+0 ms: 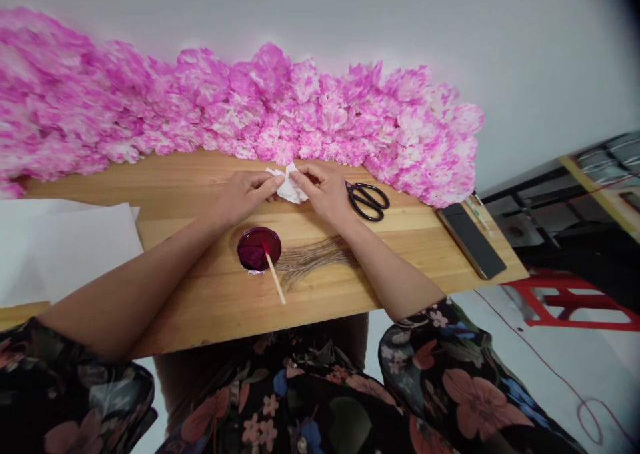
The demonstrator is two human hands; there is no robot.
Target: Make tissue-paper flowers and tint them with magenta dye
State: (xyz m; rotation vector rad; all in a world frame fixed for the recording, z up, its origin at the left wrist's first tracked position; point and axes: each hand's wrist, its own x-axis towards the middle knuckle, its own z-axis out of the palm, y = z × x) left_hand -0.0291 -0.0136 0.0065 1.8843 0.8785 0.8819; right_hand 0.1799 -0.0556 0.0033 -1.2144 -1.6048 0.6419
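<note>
A crumpled piece of white paper [290, 189] is pinched between both hands over the middle of the table. My left hand [249, 195] grips its left side with thumb and fingers, while my right hand [323, 191] pinches the right side. Just below them sits a small round dish of dark red liquid [257, 246], with a wooden stick [275, 277] leaning on its rim, red at the tip. Brown string-like strands [317, 259] lie in a bundle to its right. Black-handled scissors [369, 201] rest beside my right hand, their blades hidden.
Pink and white paper flowers [300, 107] are heaped along the back of the wooden table [210, 314]. White sheets [65, 251] lie at the left, and a phone [471, 241] at the right edge. A red stool [575, 301] stands on the floor near a cable.
</note>
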